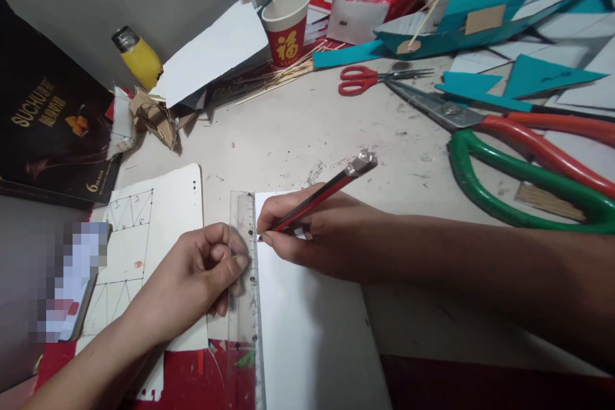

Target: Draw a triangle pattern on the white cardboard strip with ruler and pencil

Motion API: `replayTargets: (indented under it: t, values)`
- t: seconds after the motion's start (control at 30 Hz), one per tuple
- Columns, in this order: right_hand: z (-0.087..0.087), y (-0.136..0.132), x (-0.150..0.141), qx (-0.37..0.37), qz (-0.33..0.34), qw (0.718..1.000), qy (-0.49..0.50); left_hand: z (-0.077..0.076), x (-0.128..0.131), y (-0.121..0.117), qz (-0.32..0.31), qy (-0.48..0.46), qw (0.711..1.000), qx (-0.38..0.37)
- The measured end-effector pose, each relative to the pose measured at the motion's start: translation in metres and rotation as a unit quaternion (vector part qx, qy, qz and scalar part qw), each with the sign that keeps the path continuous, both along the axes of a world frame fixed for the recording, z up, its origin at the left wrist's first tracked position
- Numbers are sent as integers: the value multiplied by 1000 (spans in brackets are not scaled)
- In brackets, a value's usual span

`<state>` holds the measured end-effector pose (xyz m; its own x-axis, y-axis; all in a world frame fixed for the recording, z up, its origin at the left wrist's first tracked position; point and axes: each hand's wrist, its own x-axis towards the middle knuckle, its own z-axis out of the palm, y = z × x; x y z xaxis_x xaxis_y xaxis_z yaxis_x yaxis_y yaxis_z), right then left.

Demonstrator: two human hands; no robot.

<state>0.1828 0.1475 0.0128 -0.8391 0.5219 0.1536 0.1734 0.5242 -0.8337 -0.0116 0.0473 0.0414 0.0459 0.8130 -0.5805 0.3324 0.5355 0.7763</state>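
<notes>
My right hand (pixel 307 230) grips a red-and-black striped pencil (pixel 314 200) with a silvery end cap, its tip near the left edge of a white sheet (pixel 302 333). Along that edge lies a clear plastic ruler (pixel 243 327), running away from me. My left hand (pixel 206 269) has its fingers curled, with the thumb and fingertips on the ruler's left side. Under my left forearm is a paper (pixel 177 198) with a ruled drawing of boxes and diagonals. Part of the pencil's point is hidden by my fingers.
Large shears (pixel 480 134) with red and green handles lie at the right, beside small red-handled scissors (pixel 360 80). Behind are a red-and-white paper cup (pixel 287 29), thin sticks (pixel 283 80), a teal model boat (pixel 446 29) and a yellow bottle (pixel 139 61). A dark box (pixel 52 102) stands left.
</notes>
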Motion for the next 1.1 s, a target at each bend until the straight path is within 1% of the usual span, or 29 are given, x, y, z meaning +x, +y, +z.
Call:
replayTargets:
  t: [0.23,0.8,1.1]
  values:
    - [1,0,0,3,4,1000,-14,0,1,0,1,-2,1000,2]
    - [2,0,-1,4,10,1000,-8,-1,1,-1,-1,-1,1000,0]
    - [2,-1,0,11,11,1000,-13,2,1,0,-6,-8,1000,1]
